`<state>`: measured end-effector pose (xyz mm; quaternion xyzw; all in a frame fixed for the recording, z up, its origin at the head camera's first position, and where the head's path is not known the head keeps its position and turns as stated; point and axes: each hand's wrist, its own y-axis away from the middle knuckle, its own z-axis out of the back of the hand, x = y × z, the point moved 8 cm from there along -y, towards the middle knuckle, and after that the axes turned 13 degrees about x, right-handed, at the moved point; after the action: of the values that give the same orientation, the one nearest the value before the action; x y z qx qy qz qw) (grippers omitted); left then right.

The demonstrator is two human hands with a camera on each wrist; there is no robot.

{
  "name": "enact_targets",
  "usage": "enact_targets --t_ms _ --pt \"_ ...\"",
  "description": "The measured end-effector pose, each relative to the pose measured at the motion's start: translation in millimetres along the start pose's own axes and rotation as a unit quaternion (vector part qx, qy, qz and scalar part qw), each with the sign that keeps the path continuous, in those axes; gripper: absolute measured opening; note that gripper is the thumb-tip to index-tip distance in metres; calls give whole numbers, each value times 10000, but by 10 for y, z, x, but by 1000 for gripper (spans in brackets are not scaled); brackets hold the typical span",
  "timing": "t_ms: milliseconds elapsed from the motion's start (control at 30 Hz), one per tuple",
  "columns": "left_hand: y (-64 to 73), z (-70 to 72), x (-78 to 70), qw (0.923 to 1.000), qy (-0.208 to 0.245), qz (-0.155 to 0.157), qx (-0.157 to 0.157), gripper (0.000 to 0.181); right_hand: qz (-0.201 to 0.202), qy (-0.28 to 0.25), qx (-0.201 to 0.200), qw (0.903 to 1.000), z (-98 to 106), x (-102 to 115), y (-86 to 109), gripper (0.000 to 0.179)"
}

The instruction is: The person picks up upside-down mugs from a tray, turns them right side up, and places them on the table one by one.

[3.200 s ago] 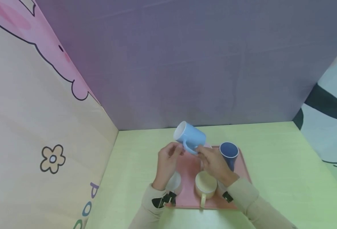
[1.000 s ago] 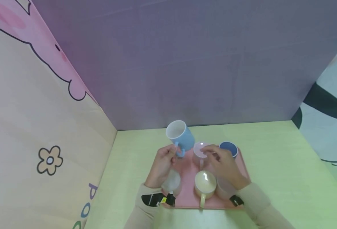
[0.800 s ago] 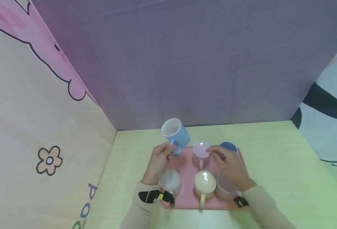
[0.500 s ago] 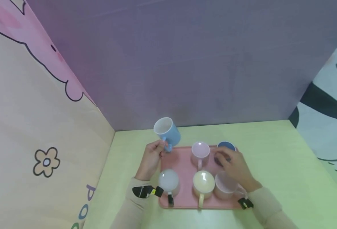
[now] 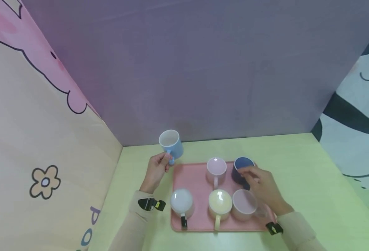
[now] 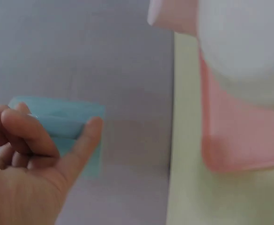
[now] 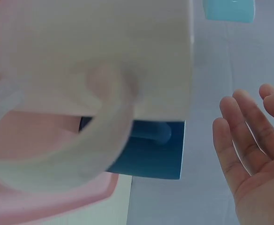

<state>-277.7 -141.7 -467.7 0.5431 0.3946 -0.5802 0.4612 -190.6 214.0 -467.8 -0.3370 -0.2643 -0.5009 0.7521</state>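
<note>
My left hand [image 5: 156, 170] grips a light blue mug [image 5: 176, 148] by its handle, raised off the table beyond the tray's back left corner. The mug leans, its white inside facing me. In the left wrist view the fingers wrap the blue handle [image 6: 62, 125]. My right hand [image 5: 263, 184] hovers over the right side of the pink tray [image 5: 185, 177], its fingertips overlapping a dark blue mug [image 5: 236, 174] in the head view. Seen from the right wrist, that hand [image 7: 258, 159] has loose, spread fingers and holds nothing; the dark blue mug [image 7: 148, 161] stands apart from it.
On the tray, a pink mug [image 5: 216, 169] stands at the back middle. Along the front are a white mug [image 5: 182, 202] with a black-ended handle, a pale yellow mug [image 5: 220, 204] and a pale pinkish cup [image 5: 244, 204] with a clear handle. A grey wall [image 5: 203, 69] rises behind.
The light blue mug was over the tray with both hands at it; the right hand let go. My left hand has carried it left, while my right hand has drifted right past the pink mug.
</note>
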Motion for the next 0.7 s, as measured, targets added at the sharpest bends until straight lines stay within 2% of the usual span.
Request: enact_targets --t_ms 200,333,500,600,700 --pt "-82 26 135 9999 -27 -96 130 31 40 76 -88 9999 14 0 61 24" --pt "-119 55 209 9998 -133 -133 73 31 107 97 -196 9997 42 11 96 24" --pt "-145 118 350 9994 -299 59 -131 29 50 99 -307 9995 67 -22 136 21" --pt "-163 142 449 9993 -237 185 -200 28 -46 88 -341 9994 69 -56 159 22" --pt "-188 141 509 9995 -167 176 -217 28 -84 84 -404 9991 69 -65 179 22"
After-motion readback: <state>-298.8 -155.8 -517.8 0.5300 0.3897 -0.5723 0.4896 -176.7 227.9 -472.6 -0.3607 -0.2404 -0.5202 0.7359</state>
